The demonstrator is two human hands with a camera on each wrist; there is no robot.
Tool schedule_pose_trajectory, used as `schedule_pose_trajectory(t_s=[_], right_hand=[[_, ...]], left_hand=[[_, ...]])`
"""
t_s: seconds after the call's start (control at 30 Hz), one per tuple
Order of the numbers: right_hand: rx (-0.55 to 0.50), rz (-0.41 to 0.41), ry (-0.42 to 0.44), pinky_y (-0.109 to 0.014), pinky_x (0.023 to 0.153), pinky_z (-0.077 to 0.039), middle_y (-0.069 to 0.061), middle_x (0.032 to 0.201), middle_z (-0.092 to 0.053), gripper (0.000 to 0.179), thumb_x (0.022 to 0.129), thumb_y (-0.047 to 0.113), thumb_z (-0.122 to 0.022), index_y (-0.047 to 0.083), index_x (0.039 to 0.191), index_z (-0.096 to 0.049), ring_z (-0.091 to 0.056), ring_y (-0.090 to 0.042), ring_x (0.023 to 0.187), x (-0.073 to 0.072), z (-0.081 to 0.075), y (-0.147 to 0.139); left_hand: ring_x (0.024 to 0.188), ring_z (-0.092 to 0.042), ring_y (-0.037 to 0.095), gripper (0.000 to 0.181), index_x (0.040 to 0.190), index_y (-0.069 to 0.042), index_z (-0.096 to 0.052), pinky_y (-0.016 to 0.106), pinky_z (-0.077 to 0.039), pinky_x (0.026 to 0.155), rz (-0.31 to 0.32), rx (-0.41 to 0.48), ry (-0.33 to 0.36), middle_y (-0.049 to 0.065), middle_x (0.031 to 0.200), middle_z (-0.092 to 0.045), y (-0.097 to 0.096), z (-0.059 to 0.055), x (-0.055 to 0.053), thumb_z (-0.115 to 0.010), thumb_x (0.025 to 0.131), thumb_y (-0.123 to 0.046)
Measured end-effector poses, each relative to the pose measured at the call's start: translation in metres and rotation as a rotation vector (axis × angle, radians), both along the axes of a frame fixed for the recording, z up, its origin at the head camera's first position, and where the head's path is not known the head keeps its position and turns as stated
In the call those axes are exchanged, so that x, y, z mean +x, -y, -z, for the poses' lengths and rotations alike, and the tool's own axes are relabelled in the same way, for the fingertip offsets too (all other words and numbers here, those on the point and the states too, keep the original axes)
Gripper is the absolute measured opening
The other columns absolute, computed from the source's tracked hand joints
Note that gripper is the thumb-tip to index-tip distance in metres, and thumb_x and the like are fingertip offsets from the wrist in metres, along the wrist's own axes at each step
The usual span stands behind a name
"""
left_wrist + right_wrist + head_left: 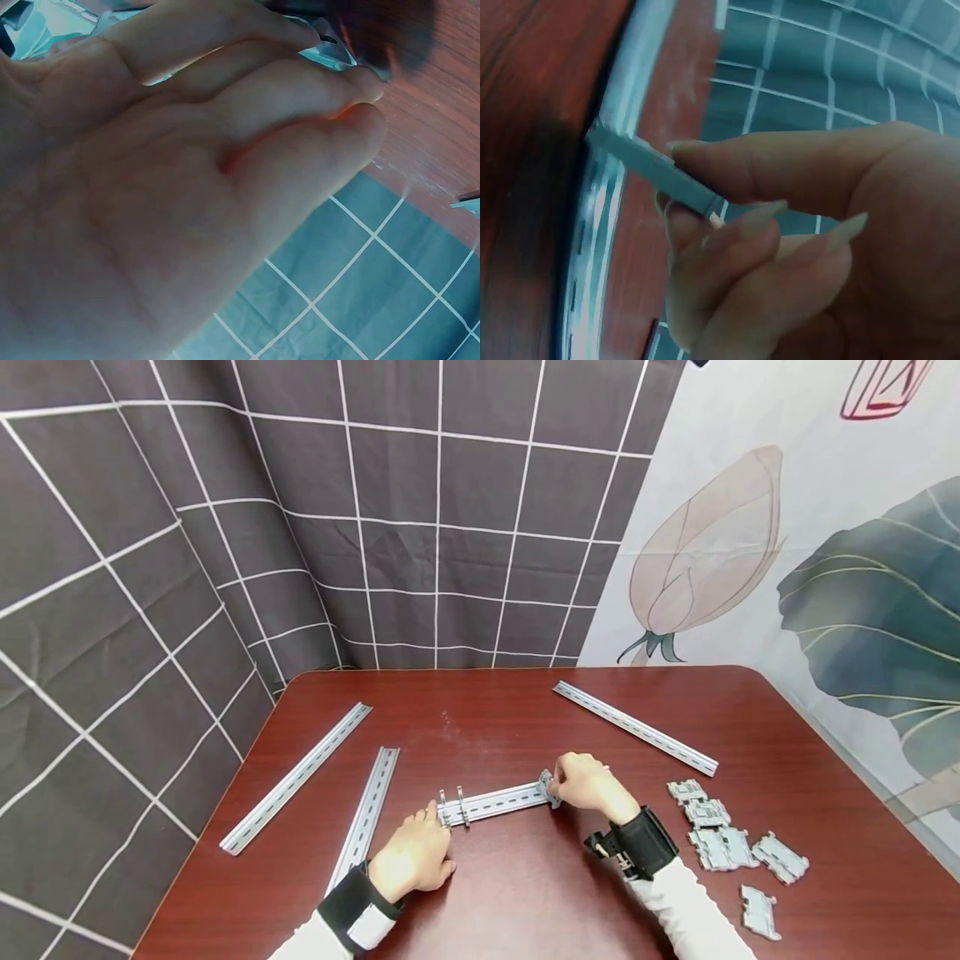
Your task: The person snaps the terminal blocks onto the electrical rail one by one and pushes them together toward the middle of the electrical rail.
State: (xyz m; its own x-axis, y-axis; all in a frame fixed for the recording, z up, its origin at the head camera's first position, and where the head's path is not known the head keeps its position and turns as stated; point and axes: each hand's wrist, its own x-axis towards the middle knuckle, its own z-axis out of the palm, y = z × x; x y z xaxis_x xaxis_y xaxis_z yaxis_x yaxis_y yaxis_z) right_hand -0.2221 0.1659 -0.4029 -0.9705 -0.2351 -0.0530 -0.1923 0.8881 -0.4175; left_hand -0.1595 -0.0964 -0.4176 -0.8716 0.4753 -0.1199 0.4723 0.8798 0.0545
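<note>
A short slotted metal DIN rail lies across the middle of the table. My left hand rests at its left end, fingertips touching it and thumb apart from it. Beside those fingertips, two thin upright pieces sit on the rail. At the right end, my right hand pinches a grey DIN-rail terminal block between thumb and fingers. In the right wrist view the block's far end meets the rail; whether it is clipped on, I cannot tell. The left wrist view shows mostly palm and extended fingers.
Two longer rails lie on the left, one far and one near my left forearm. Another rail slants across the back right. Several grey terminal blocks lie on the right of the brown table. Curtains hang behind.
</note>
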Motion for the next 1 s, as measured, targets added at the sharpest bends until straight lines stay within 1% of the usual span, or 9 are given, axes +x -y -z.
schedule_pose_trajectory(t_s=[0.1, 0.2, 0.37, 0.5, 0.63, 0.7, 0.77, 0.87, 1.0], right_hand=[[0.048, 0.026, -0.015, -0.030, 0.053, -0.040, 0.000, 0.063, -0.055, 0.014, 0.074, 0.008, -0.065, 0.011, 0.064, -0.057, -0.050, -0.015, 0.059, 0.002, 0.003, 0.007], [0.039, 0.036, -0.025, -0.029, 0.053, -0.040, 0.000, 0.062, -0.054, 0.016, 0.075, 0.007, -0.066, 0.011, 0.062, -0.056, -0.049, -0.015, 0.057, 0.004, 0.003, 0.010], [0.043, 0.066, -0.067, -0.027, 0.049, -0.030, 0.003, 0.056, -0.040, 0.027, 0.076, 0.005, -0.062, 0.012, 0.057, -0.045, -0.040, -0.014, 0.053, 0.002, 0.003, 0.011], [0.068, 0.075, -0.062, -0.027, 0.048, -0.028, 0.004, 0.054, -0.032, 0.033, 0.074, 0.006, -0.061, 0.014, 0.053, -0.036, -0.036, -0.015, 0.052, 0.000, 0.005, 0.012], [0.078, 0.072, -0.070, -0.029, 0.050, -0.032, 0.004, 0.054, -0.036, 0.029, 0.071, 0.005, -0.062, 0.014, 0.054, -0.040, -0.040, -0.015, 0.053, -0.004, 0.008, 0.012], [0.090, 0.066, -0.080, -0.030, 0.051, -0.036, 0.002, 0.055, -0.042, 0.024, 0.071, 0.006, -0.062, 0.013, 0.055, -0.045, -0.044, -0.016, 0.054, -0.007, 0.009, 0.013], [0.104, 0.064, -0.058, -0.032, 0.053, -0.039, 0.000, 0.057, -0.046, 0.022, 0.072, 0.007, -0.061, 0.012, 0.056, -0.046, -0.047, -0.017, 0.057, -0.010, 0.008, 0.014], [0.117, 0.071, -0.004, -0.034, 0.057, -0.043, -0.003, 0.060, -0.050, 0.019, 0.070, 0.008, -0.059, 0.012, 0.058, -0.045, -0.051, -0.020, 0.061, -0.014, 0.006, 0.017], [0.138, 0.113, 0.074, -0.038, 0.062, -0.047, -0.007, 0.066, -0.055, 0.015, 0.067, 0.007, -0.060, 0.010, 0.061, -0.047, -0.054, -0.023, 0.066, -0.018, 0.004, 0.021]], left_hand=[[0.116, -0.057, 0.039, 0.040, 0.098, 0.005, -0.069, 0.046, -0.048, 0.097, 0.006, -0.004, -0.006, 0.030, 0.128, -0.057, -0.001, 0.000, 0.001, -0.072, 0.080, -0.031], [0.115, -0.058, 0.039, 0.042, 0.099, 0.006, -0.069, 0.046, -0.048, 0.097, 0.010, -0.004, -0.009, 0.030, 0.128, -0.057, 0.000, 0.000, 0.002, -0.073, 0.080, -0.031], [0.112, -0.059, 0.039, 0.043, 0.098, 0.006, -0.069, 0.046, -0.048, 0.095, 0.002, -0.007, -0.022, 0.030, 0.127, -0.058, 0.001, 0.001, 0.002, -0.074, 0.079, -0.032], [0.113, -0.058, 0.039, 0.043, 0.099, 0.006, -0.069, 0.046, -0.048, 0.096, -0.008, -0.006, -0.013, 0.030, 0.128, -0.057, 0.001, 0.000, 0.000, -0.073, 0.080, -0.032], [0.111, -0.059, 0.039, 0.042, 0.096, 0.006, -0.070, 0.046, -0.049, 0.095, -0.015, -0.003, -0.013, 0.029, 0.127, -0.057, 0.000, -0.001, -0.001, -0.074, 0.079, -0.032], [0.110, -0.059, 0.039, 0.041, 0.094, 0.006, -0.070, 0.046, -0.049, 0.094, -0.014, -0.003, -0.021, 0.029, 0.127, -0.058, 0.000, -0.001, -0.001, -0.074, 0.079, -0.032], [0.109, -0.059, 0.039, 0.040, 0.093, 0.005, -0.070, 0.046, -0.049, 0.094, -0.008, -0.004, -0.025, 0.029, 0.126, -0.058, 0.001, 0.000, -0.001, -0.074, 0.079, -0.032], [0.108, -0.059, 0.039, 0.040, 0.092, 0.005, -0.070, 0.046, -0.049, 0.093, 0.002, -0.008, -0.037, 0.029, 0.125, -0.059, 0.002, 0.001, 0.000, -0.074, 0.078, -0.033], [0.109, -0.059, 0.039, 0.040, 0.093, 0.004, -0.070, 0.046, -0.049, 0.093, 0.010, -0.004, -0.031, 0.029, 0.125, -0.058, 0.001, 0.001, 0.000, -0.074, 0.079, -0.032]])
